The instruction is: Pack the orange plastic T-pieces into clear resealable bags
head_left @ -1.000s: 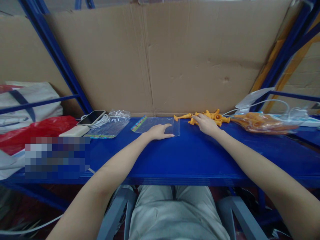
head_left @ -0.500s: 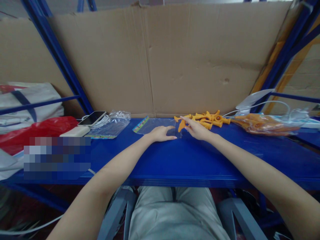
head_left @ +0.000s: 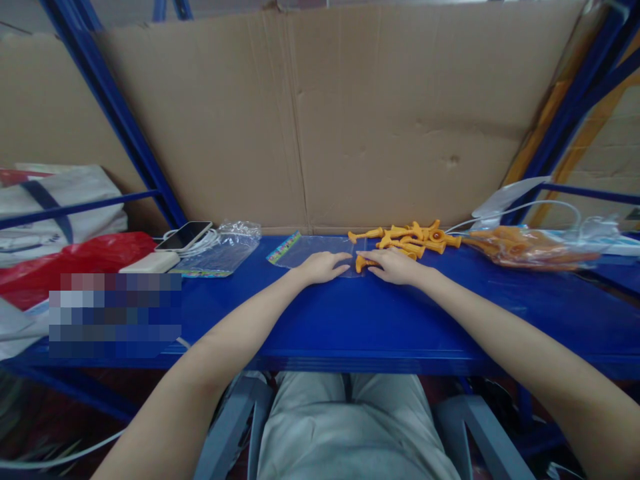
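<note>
A clear plastic bag with a colourful printed strip at its left end lies flat on the blue table. My left hand rests on its near side, thumb and fingers apart. Just right of the bag's right end, my right hand grips an orange plastic piece. The piece's wider end points left, close to the left fingertips; the rest is partly covered by my fingers. Behind the right hand lies a pile of similar orange plastic pieces, with one reaching left.
Cardboard walls the back between blue metal posts. Right stands a clear bag of orange pieces beside a white cable. Left are another clear bag, a phone, a white block and a red plastic bag.
The orange piece in my right hand has turned and come lower, and the right fingers are drawn closer round it. My left thumb and fingers are nearer together.
</note>
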The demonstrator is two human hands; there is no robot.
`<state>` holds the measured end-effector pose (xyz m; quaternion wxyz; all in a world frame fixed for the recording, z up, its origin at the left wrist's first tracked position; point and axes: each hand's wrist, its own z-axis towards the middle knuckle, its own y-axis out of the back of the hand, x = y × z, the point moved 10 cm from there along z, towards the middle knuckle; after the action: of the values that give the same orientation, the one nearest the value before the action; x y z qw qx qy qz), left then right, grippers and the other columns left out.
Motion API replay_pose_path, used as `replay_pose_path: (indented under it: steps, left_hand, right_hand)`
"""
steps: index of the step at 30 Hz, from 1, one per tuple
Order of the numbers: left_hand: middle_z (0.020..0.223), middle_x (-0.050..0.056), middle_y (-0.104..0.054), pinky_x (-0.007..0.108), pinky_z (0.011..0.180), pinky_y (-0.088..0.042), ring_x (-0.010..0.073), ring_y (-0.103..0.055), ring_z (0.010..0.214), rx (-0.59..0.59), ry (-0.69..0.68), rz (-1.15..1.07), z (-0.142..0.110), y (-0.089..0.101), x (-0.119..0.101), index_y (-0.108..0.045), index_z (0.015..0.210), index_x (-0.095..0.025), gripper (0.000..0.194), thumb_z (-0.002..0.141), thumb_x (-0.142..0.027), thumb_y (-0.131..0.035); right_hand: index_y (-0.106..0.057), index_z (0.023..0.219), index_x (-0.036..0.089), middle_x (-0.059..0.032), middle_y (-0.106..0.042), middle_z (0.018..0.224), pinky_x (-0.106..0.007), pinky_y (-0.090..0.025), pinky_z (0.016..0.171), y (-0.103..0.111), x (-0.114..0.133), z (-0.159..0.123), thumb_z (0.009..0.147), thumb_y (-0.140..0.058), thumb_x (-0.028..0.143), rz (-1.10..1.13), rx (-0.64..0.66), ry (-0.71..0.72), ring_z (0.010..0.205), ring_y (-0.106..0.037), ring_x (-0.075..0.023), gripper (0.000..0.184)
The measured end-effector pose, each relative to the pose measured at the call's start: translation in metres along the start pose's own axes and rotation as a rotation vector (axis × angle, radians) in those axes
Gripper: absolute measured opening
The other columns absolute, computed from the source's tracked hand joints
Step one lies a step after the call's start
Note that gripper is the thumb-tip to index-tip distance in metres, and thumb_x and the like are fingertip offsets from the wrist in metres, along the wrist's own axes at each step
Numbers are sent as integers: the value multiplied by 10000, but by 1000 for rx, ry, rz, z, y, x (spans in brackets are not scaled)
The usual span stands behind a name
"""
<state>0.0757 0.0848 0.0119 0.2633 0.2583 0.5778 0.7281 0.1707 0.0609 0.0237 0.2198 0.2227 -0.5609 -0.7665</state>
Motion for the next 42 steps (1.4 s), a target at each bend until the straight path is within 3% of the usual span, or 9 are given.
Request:
replay_pose_path:
  steps: [4,8,14,21,26,31,35,42]
  left_hand:
    - [1041,61,-710,294,789,-488,212,-672,941,-13,-25,38,0,2,-7,-519,1314,-263,407,936,-293,-372]
    - [991,56,-720,283,760,-494,201,-679,894,3,-49,84,-1,5,-17,-528,1302,-262,419,909,-218,-392]
    - [935,65,-719,281,705,-492,215,-679,851,21,-29,124,0,6,-19,-561,1231,-250,360,913,-241,-391]
    - [966,59,-717,266,699,-477,209,-675,862,51,-44,96,1,5,-21,-600,1169,-260,330,922,-240,-383]
    - [906,68,-714,269,673,-475,216,-676,831,59,-50,117,2,3,-21,-618,1084,-229,292,930,-256,-372]
    - [943,65,-708,270,711,-486,202,-672,857,-6,-35,82,1,7,-16,-596,1094,-220,278,916,-216,-382]
    - [1010,72,-694,284,752,-493,206,-660,928,-62,-34,49,0,12,-11,-570,1080,-211,274,911,-172,-359]
    - [1114,92,-648,316,809,-492,221,-633,1006,-85,-37,34,-2,19,-14,-529,1097,-195,286,880,-105,-367]
  right_hand:
    - [-572,1276,167,-112,-647,1203,-377,-457,935,6,4,1,872,-460,187,8,-6,33,1093,-612,-245,420]
    - [-634,1188,170,-119,-644,1202,-371,-460,935,13,-17,-4,860,-494,231,-56,38,-73,1112,-598,-259,362]
    - [-678,1076,143,-156,-660,1122,-406,-472,888,8,-56,-22,767,-633,332,-110,257,-283,1069,-600,-312,364]
    - [-648,1135,165,-152,-626,1179,-458,-428,929,6,-60,-26,745,-651,293,-201,310,-337,1133,-550,-322,411]
    - [-645,1099,193,-112,-652,1126,-462,-416,917,6,-59,-25,748,-634,245,-167,268,-320,1095,-574,-304,355]
    - [-624,1125,204,-81,-686,1007,-409,-451,865,12,-56,-21,769,-617,263,-23,191,-269,976,-631,-265,361]
    - [-618,1155,169,-106,-678,1046,-350,-484,827,21,-58,-15,776,-605,214,94,53,-216,957,-639,-243,383]
    - [-616,1173,167,-123,-642,1167,-407,-472,903,28,-67,-14,788,-579,215,178,-115,-176,1045,-610,-262,390]
